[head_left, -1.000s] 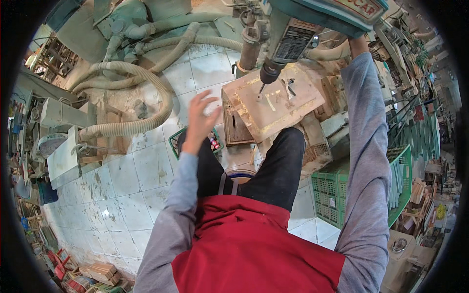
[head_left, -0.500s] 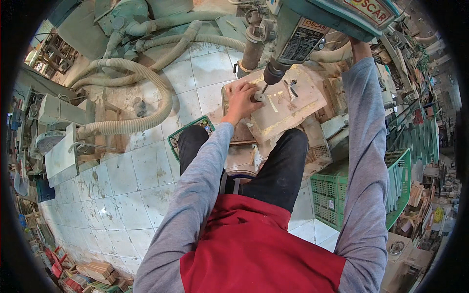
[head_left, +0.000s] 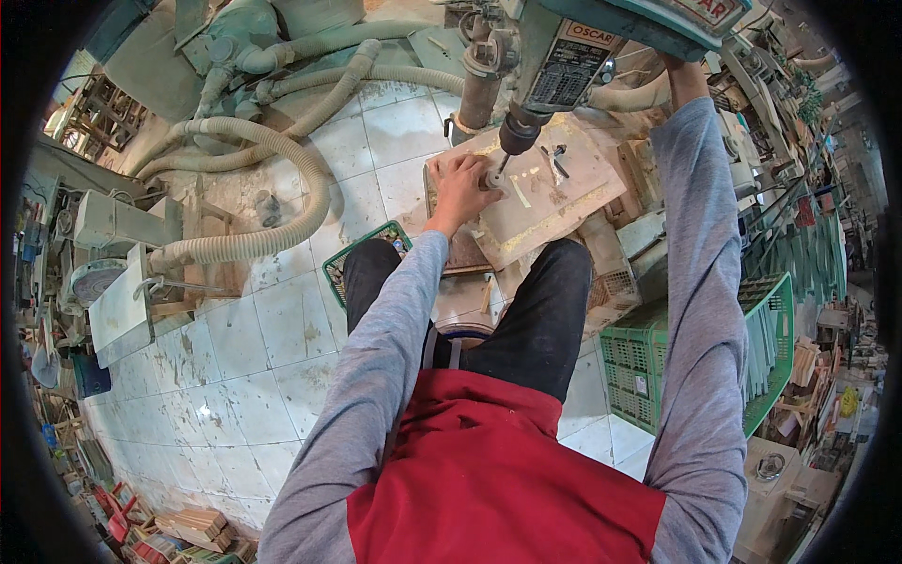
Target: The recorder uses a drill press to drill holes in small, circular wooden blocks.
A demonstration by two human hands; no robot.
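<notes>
Nearest, the person is wearing a dark-red cloth garment (head_left: 507, 470) over grey long sleeves (head_left: 376, 348), and black-trousered knees (head_left: 545, 305) are spreading below the work. A small green plastic mesh basket (head_left: 334, 270) is sitting on the left, beside the left knee; a large green plastic slatted crate (head_left: 631, 371) is standing at right, near the right sleeve.

Past the knees, a flat tan wooden board (head_left: 573, 202) with yellowish worn edges is lying under the drill. The left hand (head_left: 460, 193) is reaching over its left side, fingers curling nearly closed and pinching a small pale round piece (head_left: 494, 178). That piece is resting at the board's left part, directly beneath a thin metal drill bit (head_left: 505, 163); whether bit and piece are touching, one cannot tell. A pale flat strip (head_left: 520, 195) and a small black metal tool (head_left: 559, 164) are lying to the right.

Above, a black drill chuck (head_left: 519, 132) is hanging from a teal metal drill-press head (head_left: 620, 19). The right hand (head_left: 686, 83) is reaching up beside that head, mostly hidden behind it; its finger opening and any hold cannot be told.

Farther off, ribbed beige hoses (head_left: 315, 183) are curving over white floor tiles (head_left: 385, 136).
</notes>
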